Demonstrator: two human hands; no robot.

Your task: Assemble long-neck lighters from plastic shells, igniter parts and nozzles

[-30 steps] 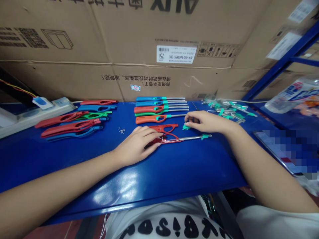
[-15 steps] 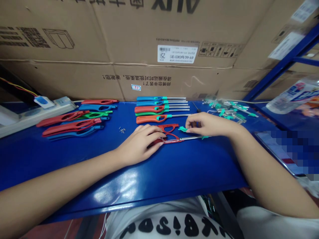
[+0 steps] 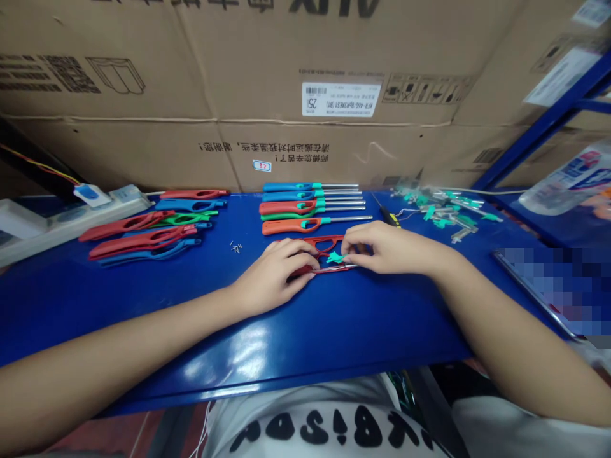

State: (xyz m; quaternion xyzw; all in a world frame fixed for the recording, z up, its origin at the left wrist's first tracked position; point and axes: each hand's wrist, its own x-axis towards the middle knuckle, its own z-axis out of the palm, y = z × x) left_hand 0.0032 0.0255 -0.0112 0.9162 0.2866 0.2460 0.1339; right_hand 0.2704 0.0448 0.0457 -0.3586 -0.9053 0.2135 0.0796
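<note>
My left hand point(image 3: 275, 275) lies with curled fingers on a red lighter shell point(image 3: 305, 270) on the blue table point(image 3: 143, 305), pressing it down. A second red shell half point(image 3: 321, 242) lies just behind it. My right hand point(image 3: 386, 248) pinches a small teal plastic piece point(image 3: 335, 257) at the shell's front end, where a thin metal tube point(image 3: 337, 268) and wires rest. The two hands are close together at the table's middle.
Several finished lighters with metal tubes point(image 3: 310, 207) lie in a row behind the hands. Empty coloured shells point(image 3: 147, 229) are piled at the left. Teal-tipped metal tubes point(image 3: 443, 213) are heaped at the right. Small screws point(image 3: 235, 247) lie loose. Cardboard boxes point(image 3: 286, 95) wall the back.
My right hand has moved left with the teal piece, from the tube's far end to the red shell beside my left hand. The left hand has stayed on the shell.
</note>
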